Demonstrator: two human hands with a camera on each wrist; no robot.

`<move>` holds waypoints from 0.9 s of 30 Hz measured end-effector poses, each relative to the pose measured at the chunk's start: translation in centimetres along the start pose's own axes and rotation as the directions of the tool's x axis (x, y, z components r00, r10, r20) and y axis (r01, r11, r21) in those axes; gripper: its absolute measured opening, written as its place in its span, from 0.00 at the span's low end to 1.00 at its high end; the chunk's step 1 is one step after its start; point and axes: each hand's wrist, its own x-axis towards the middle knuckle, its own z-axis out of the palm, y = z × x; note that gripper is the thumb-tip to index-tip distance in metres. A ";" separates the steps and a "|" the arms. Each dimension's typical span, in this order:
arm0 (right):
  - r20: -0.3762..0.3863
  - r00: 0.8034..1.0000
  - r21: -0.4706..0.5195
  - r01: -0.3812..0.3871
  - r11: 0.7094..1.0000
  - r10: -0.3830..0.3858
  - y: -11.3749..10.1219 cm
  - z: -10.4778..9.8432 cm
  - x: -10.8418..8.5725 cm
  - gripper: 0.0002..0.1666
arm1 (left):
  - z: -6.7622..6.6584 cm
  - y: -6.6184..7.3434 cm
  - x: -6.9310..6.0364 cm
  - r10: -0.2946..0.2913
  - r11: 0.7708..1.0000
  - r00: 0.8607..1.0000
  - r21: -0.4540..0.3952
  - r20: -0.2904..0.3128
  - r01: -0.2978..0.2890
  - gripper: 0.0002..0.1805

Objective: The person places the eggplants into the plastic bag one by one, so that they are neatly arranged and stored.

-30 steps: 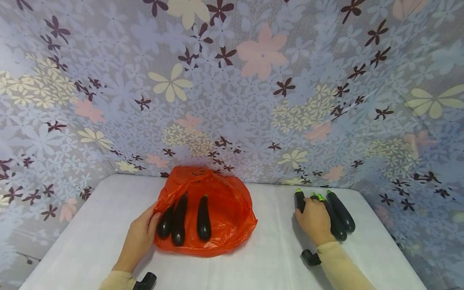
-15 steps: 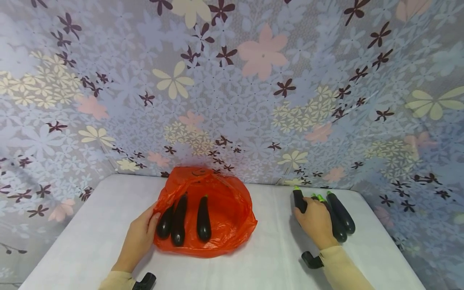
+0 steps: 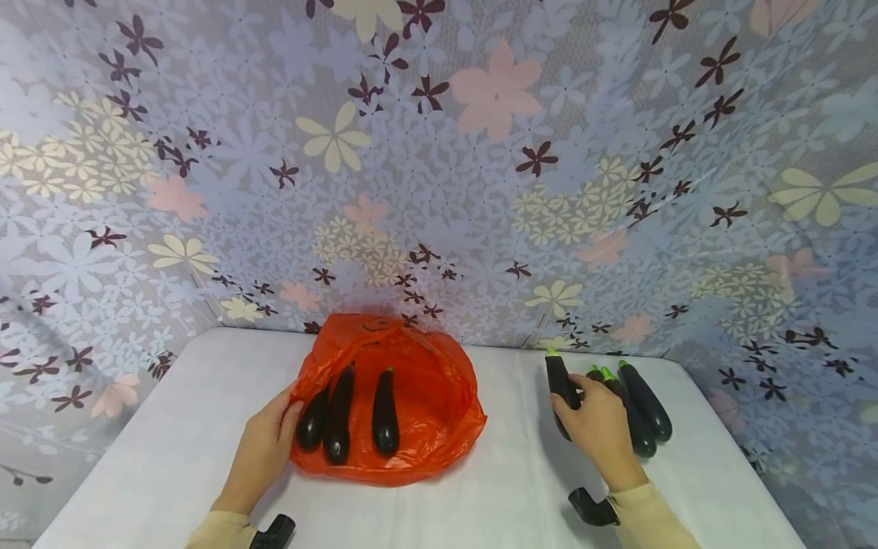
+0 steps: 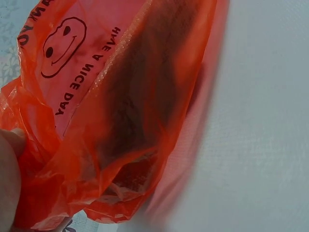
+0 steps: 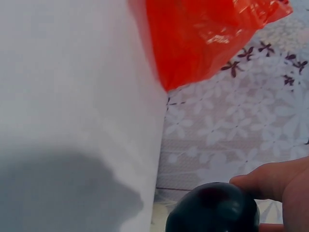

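An orange-red plastic bag [image 3: 432, 427] lies with its mouth facing the camera, three dark eggplants [image 3: 386, 419] inside. At its left edge my left hand [image 3: 264, 442] pinches the plastic; the left wrist view shows fingers at the crumpled bag [image 4: 43, 193]. On the right, my right hand [image 3: 604, 427] grips an eggplant [image 3: 559, 379] between thumb and fingers, green stem pointing away. The right wrist view has that eggplant's rounded end [image 5: 212, 210] beside the hand [image 5: 285, 186]. Several more eggplants [image 3: 645, 400] lie just right of the right hand, partly hidden by it.
A white-covered table [image 3: 507, 457] carries everything. Behind it and at both sides hangs a flower-patterned cloth [image 3: 446, 191]. Black devices [image 3: 593, 507] are strapped at both wrists.
My right hand has shifted slightly left with the gripped eggplant, which now stands apart from the others. The left hand and the bag have stayed in place.
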 end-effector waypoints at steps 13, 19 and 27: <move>-0.033 0.999 0.090 0.034 0.995 -0.031 -1.8 -1.2 -1.9 0.29 | -0.2 0.0 0.0 -0.022 1.000 0.999 0.005 0.025 0.022 0.22; -0.092 0.992 0.097 0.094 0.991 -0.085 -2.5 -1.4 -2.8 0.28 | -0.2 -0.1 0.1 -0.006 1.000 1.000 0.011 0.010 0.006 0.22; -0.085 0.996 0.118 0.051 0.992 -0.041 -4.0 -1.9 -4.0 0.27 | -0.2 0.1 0.1 -0.017 1.000 1.000 0.006 0.021 0.017 0.22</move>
